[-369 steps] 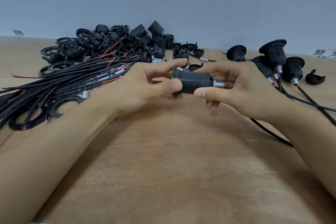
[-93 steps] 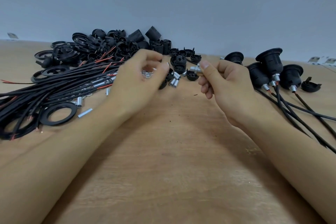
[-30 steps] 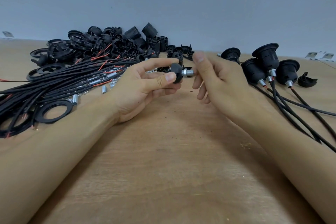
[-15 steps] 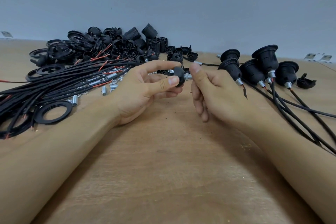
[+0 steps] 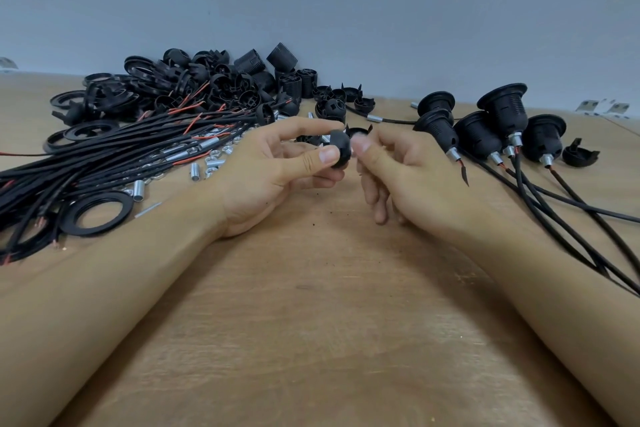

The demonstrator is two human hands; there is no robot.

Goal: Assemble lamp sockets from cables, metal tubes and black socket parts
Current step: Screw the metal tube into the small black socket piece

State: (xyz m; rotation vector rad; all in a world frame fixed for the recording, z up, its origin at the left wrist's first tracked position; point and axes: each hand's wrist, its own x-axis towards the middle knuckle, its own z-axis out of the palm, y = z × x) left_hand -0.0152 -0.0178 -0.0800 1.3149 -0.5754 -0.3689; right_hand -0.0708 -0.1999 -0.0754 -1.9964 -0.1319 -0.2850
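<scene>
Left hand (image 5: 277, 166) pinches black cap (image 5: 341, 148) thumb-and-forefinger, above table (image 5: 311, 322). Right hand (image 5: 398, 170) fingertips nip metal tube at cap's end, tube mostly hidden. Risk imo: crooked start, thread jams; tiny tube slips, rolls into cables (image 5: 104, 163).

bare worktop (image 5: 322, 322) lies open between the forearms and toward the near edge. a bundle of black cables (image 5: 104, 163), loose metal tubes (image 5: 194, 172) and a flat ring (image 5: 95, 213) crowd the left side; a heap of black socket parts (image 5: 214, 83) blocks the back; assembled sockets (image 5: 491, 135) trail cords across the right.
</scene>
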